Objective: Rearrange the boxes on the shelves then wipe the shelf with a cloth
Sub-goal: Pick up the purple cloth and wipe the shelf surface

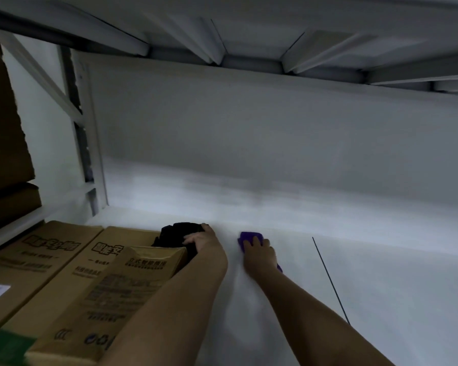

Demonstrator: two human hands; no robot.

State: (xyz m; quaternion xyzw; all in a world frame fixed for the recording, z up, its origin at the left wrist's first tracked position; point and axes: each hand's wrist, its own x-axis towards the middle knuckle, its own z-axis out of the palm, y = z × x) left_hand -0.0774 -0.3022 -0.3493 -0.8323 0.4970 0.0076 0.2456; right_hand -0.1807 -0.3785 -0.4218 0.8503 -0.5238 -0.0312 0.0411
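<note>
Right hand: palm down, fingers flat, pressing the purple cloth onto the white shelf.
Left hand: fingers laid on a black object; whether they grip it cannot be told.
Boxes: three cardboard cartons side by side at shelf's left, the black object at their far end.
Shelf seam: dark line right of cloth.

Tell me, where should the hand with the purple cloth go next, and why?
Probably slide sideways to the right. The right hand presses the purple cloth flat on the white shelf, close beside the cardboard boxes that the left hand rests on. The widest bare stretch of shelf lies to the right, past the thin dark line.
</note>
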